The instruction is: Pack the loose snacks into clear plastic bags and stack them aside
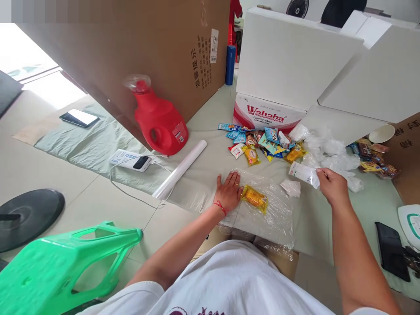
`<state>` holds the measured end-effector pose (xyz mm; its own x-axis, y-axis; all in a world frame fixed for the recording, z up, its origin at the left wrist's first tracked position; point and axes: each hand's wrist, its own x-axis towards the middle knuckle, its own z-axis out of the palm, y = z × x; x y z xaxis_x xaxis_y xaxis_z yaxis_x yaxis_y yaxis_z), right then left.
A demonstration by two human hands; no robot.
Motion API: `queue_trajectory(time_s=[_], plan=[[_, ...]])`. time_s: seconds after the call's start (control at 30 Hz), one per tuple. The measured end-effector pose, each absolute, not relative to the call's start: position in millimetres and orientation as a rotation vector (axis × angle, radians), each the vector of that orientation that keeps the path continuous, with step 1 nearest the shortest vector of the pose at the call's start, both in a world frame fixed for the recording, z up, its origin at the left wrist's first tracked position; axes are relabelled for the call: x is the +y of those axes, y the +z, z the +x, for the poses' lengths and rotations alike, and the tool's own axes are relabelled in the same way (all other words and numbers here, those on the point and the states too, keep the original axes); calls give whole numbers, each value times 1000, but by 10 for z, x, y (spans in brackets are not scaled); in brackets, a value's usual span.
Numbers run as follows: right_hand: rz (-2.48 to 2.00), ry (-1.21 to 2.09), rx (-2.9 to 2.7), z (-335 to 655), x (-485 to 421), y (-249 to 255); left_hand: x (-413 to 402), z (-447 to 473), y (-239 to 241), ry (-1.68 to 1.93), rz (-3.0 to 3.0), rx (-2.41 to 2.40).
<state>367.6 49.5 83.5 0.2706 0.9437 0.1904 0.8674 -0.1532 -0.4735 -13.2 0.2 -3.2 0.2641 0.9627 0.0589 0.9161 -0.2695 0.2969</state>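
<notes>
My left hand (229, 191) lies flat with its fingers stretched out on a sheet of clear plastic film (278, 218). Beside its fingers, on the film, rests a yellow-wrapped snack (255, 199). My right hand (333, 186) pinches one end of a small white packet with printing (303, 174), held out to the left over the table. A folded white piece (291, 188) sits at the film's right edge. Behind the film is a pile of small packaged snacks (251, 154) in blue, red and yellow wrappers.
Crumpled clear plastic bundles (331, 151) and more snacks (370, 157) lie at right. White boxes (295, 57) and a large cardboard box (157, 48) stand behind. At left are a red jug (160, 118), a film roll (180, 170), a power bank (129, 160) and a green stool (65, 258).
</notes>
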Motion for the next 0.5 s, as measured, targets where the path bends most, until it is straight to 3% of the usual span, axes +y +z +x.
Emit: queue_trajectory(time_s=[0.17,0.27,0.5], plan=[[-1633,1042,-1226,3042,-27,659,4,-130,-34,334,2332,1756],[-1611,1235,-1324,2543,-158,490,2,-137,-33,290,2347,1759],[-1737,372,-2102,2138,-269,386,1,-159,-77,259,2402,1729]])
